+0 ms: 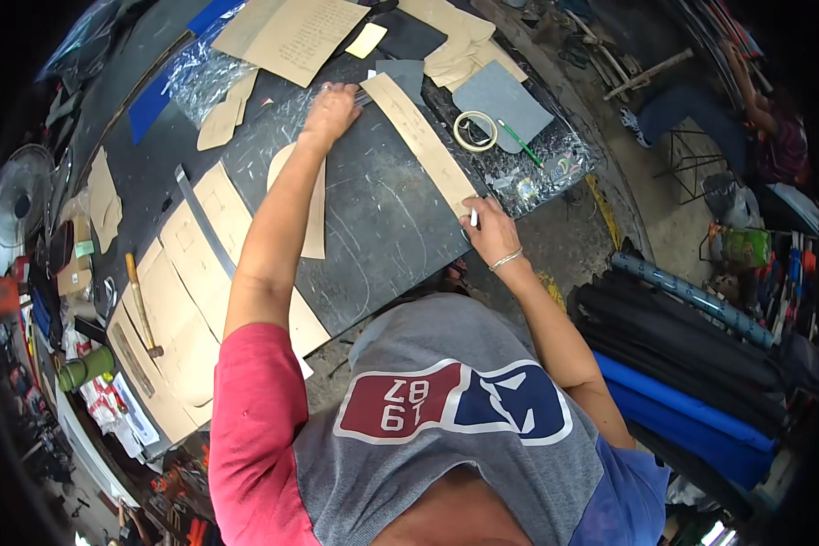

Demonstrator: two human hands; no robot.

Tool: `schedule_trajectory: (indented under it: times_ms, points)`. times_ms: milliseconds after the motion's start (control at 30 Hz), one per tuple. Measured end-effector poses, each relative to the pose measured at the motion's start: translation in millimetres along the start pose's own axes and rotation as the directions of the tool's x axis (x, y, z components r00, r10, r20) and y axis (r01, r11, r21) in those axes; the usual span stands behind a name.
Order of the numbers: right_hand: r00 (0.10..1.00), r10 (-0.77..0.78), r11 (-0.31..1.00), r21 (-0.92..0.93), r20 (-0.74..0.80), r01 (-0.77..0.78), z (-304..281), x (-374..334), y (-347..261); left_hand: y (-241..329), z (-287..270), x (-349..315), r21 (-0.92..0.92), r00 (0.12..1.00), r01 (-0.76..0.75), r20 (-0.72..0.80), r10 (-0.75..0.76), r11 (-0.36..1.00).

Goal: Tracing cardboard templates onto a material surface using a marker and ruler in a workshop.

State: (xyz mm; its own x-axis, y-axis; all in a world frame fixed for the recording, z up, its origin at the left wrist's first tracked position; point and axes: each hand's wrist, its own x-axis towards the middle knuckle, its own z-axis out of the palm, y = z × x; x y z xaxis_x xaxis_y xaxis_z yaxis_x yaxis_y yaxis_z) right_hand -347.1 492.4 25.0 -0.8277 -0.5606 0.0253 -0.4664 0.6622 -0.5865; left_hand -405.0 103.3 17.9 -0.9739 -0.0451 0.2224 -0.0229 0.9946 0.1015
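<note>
My right hand (493,235) is at the near end of a long tan cardboard strip (420,136), on the dark work table (373,218). A short white stick like chalk (473,217) pokes out from its closed fingers. Farther off, my left hand (333,111) rests on the table just left of the strip's far end. Its fingers are bent down close together, and what lies under them is too small to make out. Faint pale lines run over the dark surface between my arms. Under my left forearm lies a rounded tan cardboard piece (315,205).
Right of the strip are a tape roll (475,132), a green pencil (520,144) and a grey sheet (505,96). Large cardboard patterns (177,300), a metal ruler (205,218) and a hammer (141,300) lie left. Fabric rolls (682,364) are stacked right; a person (710,127) sits beyond.
</note>
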Motion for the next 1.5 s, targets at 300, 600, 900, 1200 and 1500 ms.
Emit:
schedule_trajectory:
  times_ms: [300, 600, 900, 1200, 1500]
  points:
    - [0.999, 0.047, 0.999, 0.003, 0.026, -0.047, -2.1, -0.3, 5.4, -8.0, -76.0, 12.5, -0.18, 0.922, 0.366, -0.063, -0.382, 0.913]
    - [0.998, 0.009, 0.996, 0.092, 0.061, -0.015, -1.9, 1.1, 6.6, 93.3, -18.8, 8.4, 0.036, 0.998, -0.062, 0.007, 0.062, 0.997]
    - [0.995, -0.041, 0.956, 0.292, 0.094, 0.012, -9.1, 2.9, 17.7, 99.6, -31.5, -93.0, -0.308, 0.946, 0.199, -0.188, -0.265, 0.93]
    - [0.918, -0.28, 0.888, 0.44, 0.28, 0.137, -2.8, -16.7, 13.6, 43.6, -101.0, -344.0, -0.259, 0.638, 0.718, -0.125, -0.76, 0.646]
    - [0.878, -0.055, 0.871, 0.452, 0.476, -0.191, 78.4, -33.8, -117.6, -72.6, -101.5, -396.9, -0.337, 0.64, 0.667, -0.197, -0.743, 0.664]
